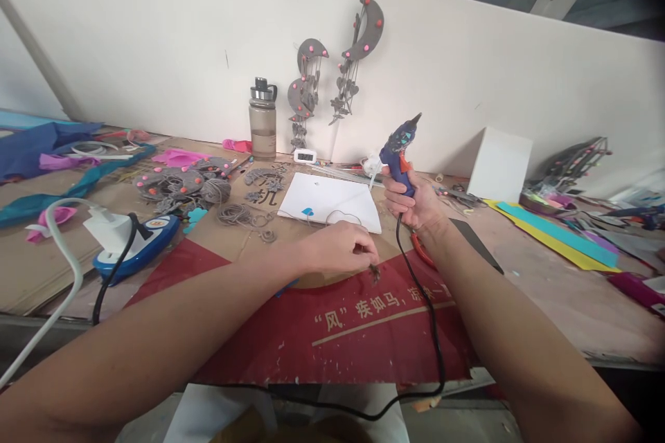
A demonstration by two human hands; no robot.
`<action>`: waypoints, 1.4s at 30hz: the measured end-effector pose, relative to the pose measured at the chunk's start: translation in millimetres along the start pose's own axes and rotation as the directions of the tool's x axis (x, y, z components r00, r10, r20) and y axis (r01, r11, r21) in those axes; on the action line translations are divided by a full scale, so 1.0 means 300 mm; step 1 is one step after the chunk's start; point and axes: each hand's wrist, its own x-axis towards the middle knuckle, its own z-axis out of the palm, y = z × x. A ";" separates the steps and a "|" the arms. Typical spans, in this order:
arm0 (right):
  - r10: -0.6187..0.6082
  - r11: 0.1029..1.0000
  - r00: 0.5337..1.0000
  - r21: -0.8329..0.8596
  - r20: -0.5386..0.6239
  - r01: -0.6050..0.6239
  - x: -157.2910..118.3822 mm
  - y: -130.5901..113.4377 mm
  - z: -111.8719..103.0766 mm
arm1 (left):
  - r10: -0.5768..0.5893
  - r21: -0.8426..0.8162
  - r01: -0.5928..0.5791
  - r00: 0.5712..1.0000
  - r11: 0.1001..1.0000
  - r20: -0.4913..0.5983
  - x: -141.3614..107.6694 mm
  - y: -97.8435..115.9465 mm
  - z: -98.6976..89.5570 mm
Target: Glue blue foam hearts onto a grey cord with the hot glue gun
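Note:
My right hand [410, 201] is wrapped round the handle of a blue hot glue gun [401, 152], its dark nozzle tipped up and a black cord hanging below. Over the red and brown cardboard [260, 332], my left hand [343, 247] pinches a small grey-brown piece [375, 273] whose kind I cannot make out. Behind the left hand lies a white sheet or board [343, 195] with a small blue heart [307, 212] and a thin cord on it. Coiled grey cord [233, 214] sits to the left.
A blue power strip [166, 232] with plugs stands at the left. A water bottle [262, 121] and small digital clock [305, 156] stand near the wall. Grey moon hangings [371, 31] hang there. Coloured strips [561, 239] and a white board [499, 165] are at the right.

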 end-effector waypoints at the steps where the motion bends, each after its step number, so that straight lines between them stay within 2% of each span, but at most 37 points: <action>1: -0.009 1.000 1.000 -0.017 -0.004 0.009 -0.001 -0.001 0.002 | 0.007 -0.009 -0.007 1.000 1.000 -0.007 0.001 -0.003 0.004; 7: -0.007 0.998 1.000 -0.063 -0.002 0.007 0.002 0.001 0.001 | -0.032 -0.042 0.031 0.999 0.999 -0.014 0.005 -0.028 0.022; 12: 0.002 1.000 1.000 0.011 0.000 -0.002 0.007 0.010 -0.017 | 0.000 -0.006 0.000 0.999 1.000 0.034 0.007 -0.044 0.021; 21: 0.007 1.000 1.000 -0.024 -0.004 -0.008 0.002 0.001 0.002 | -0.019 0.019 0.019 1.000 1.000 0.011 -0.001 -0.003 0.004; 26: -0.015 1.000 0.999 -0.024 0.031 0.016 0.008 0.011 -0.015 | -0.073 0.005 0.073 0.997 0.997 -0.029 -0.005 0.003 0.006; 31: 0.001 0.997 1.000 -0.073 0.000 -0.001 0.010 0.018 -0.022 | -0.069 -0.083 0.066 0.997 0.994 -0.032 0.001 -0.004 0.006; 38: 0.036 0.998 0.999 -0.049 0.025 -0.035 0.013 0.025 -0.022 | -0.049 -0.009 0.048 0.993 0.999 -0.108 0.007 -0.025 0.018; 40: 0.039 0.997 0.999 -0.060 0.019 -0.038 0.014 0.027 -0.021 | -0.074 -0.067 0.066 0.988 0.996 -0.136 0.009 -0.016 0.016; 42: 0.018 0.997 1.000 -0.073 0.007 -0.018 0.015 0.032 -0.016 | -0.145 -0.236 0.091 0.963 0.967 -0.226 0.011 -0.003 0.004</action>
